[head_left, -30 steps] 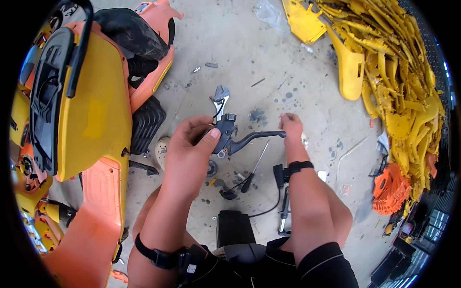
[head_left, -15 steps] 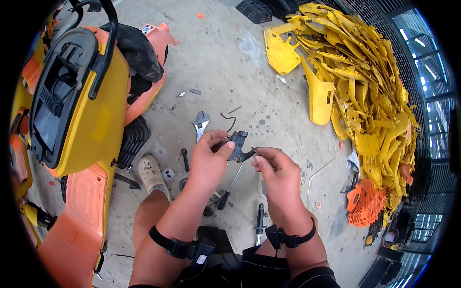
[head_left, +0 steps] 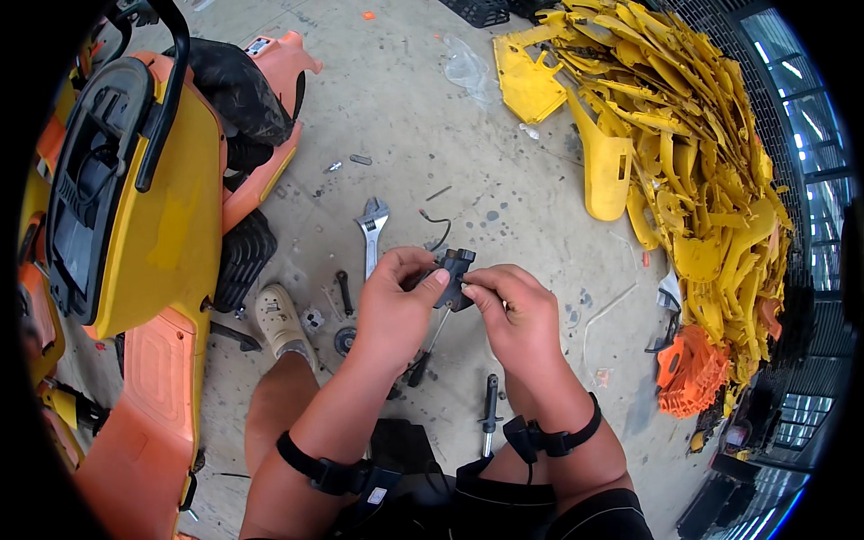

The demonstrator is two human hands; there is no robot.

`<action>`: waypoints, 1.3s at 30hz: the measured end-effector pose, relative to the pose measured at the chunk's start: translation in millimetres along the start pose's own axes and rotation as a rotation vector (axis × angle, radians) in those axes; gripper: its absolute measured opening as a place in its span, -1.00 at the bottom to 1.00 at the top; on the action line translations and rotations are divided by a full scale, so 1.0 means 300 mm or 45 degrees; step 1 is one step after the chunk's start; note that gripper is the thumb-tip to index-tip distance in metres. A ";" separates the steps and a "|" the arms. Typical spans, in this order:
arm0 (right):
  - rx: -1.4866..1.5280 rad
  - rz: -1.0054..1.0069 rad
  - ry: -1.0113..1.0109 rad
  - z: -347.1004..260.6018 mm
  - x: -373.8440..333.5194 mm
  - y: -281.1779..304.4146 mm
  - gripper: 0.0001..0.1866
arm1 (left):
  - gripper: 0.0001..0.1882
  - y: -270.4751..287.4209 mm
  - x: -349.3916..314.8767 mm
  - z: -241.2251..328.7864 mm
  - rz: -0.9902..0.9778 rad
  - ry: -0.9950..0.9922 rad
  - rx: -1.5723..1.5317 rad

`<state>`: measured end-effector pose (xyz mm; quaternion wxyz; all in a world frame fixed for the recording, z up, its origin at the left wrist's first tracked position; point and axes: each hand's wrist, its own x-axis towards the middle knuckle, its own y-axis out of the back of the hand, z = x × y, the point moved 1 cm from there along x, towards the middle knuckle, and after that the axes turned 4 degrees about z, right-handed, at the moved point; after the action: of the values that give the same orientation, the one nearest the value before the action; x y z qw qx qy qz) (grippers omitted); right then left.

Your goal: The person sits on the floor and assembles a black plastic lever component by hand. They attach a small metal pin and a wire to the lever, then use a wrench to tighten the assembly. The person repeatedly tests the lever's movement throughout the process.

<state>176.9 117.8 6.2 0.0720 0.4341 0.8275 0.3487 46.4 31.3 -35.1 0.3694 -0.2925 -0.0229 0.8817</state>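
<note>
Concrete floor (head_left: 504, 180), tools scattered. Small black part (head_left: 454, 270) held between both hands at chest height: left hand (head_left: 396, 306) pinches its near side, right hand (head_left: 508, 310) fingertips closed on its lower right edge.

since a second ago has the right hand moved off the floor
Yes. The right hand came up off the concrete floor and now meets the left hand on the black part.

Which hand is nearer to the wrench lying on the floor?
Left. The left hand sits just right of the wrench, close to its handle. The right hand is farther off to the right, past the black part both hands hold.
</note>
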 end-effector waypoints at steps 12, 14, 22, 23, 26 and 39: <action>-0.161 -0.049 -0.239 -0.007 0.028 0.000 -0.76 | -0.72 -0.012 0.000 0.001 -0.017 -0.014 0.015; -0.139 0.006 -0.195 -0.002 0.035 0.022 -0.76 | -0.73 -0.013 0.002 0.001 -0.010 -0.015 0.000; -0.019 -0.026 -0.374 0.060 0.064 0.094 -0.72 | -0.79 0.007 0.016 -0.015 -0.003 -0.001 0.016; 0.036 -0.084 -0.469 0.050 0.064 0.097 -0.70 | -0.80 0.012 0.019 -0.022 -0.003 0.017 0.018; 0.098 -0.131 -0.538 0.045 0.063 0.097 -0.67 | -0.81 0.011 0.021 -0.029 0.006 0.068 -0.007; -0.035 -0.332 -0.351 0.075 0.060 0.082 -0.76 | -0.59 0.005 0.024 -0.013 0.023 0.047 0.037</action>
<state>191.8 152.5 8.6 0.2354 0.3658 0.8543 0.2847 43.5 34.2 -42.4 0.3660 -0.3035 -0.0007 0.8797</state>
